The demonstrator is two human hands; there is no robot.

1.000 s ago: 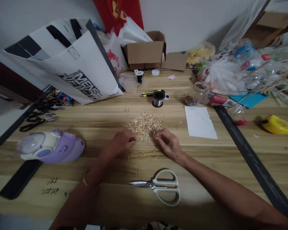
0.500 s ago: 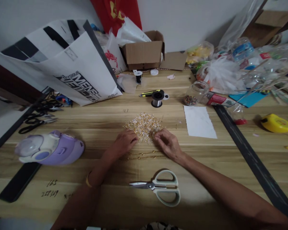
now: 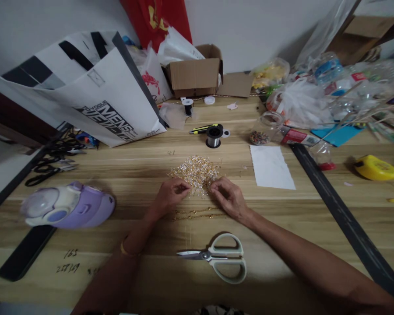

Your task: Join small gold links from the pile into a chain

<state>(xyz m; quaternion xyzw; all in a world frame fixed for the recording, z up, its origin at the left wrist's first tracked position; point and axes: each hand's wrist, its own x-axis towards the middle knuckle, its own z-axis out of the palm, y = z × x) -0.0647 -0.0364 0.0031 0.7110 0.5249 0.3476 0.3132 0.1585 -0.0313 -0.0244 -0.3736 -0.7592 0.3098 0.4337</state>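
Pile [image 3: 196, 174]: glittered on the table [image 3: 144, 162], between its near and far edges.
Left hand [image 3: 171, 195]: pinched at the pile's left; catch too small to tell.
Right hand [image 3: 229, 197]: pinched opposite; catch equally unclear.
Fingerwork: seemingly picked at pieces; next called for delicate grip.

2 bare hands [image 3: 230, 199], uncovered forearms [image 3: 282, 241], thin orange-yellow band [image 3: 124, 249] around the left one, black-and-pale patterned clothing [image 3: 218, 310]
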